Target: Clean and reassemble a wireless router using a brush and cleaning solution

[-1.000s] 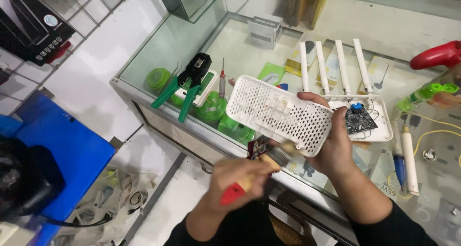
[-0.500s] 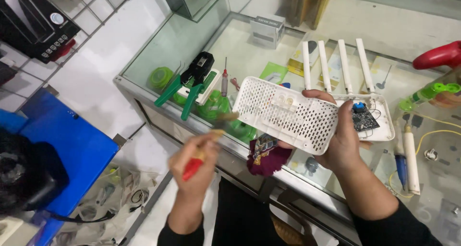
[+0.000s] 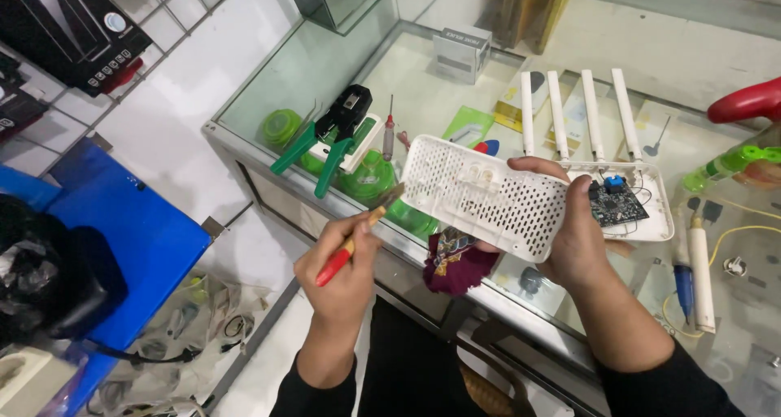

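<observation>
My right hand (image 3: 582,238) grips a white perforated plastic cover (image 3: 480,196), held tilted over the front edge of the glass counter (image 3: 317,75). My left hand (image 3: 342,275) holds a small brush with a red handle (image 3: 350,246); its bristles point up toward the cover's left end without clearly touching it. Behind the cover lies the white router base with four upright antennas (image 3: 578,112) and an exposed circuit board (image 3: 614,204). A dark red cloth (image 3: 451,262) hangs at the counter edge under the cover.
A green-handled crimping tool (image 3: 325,144), a small screwdriver (image 3: 389,136) and green round spools (image 3: 281,126) lie on the counter's left part. Pen-like tools (image 3: 700,275) lie at right. A blue chair (image 3: 130,230) and tangled cables (image 3: 203,327) are below left.
My left hand swung the brush out from under the cover toward the left, then raised it so the bristles now sit at the cover's left end. The cover has barely moved.
</observation>
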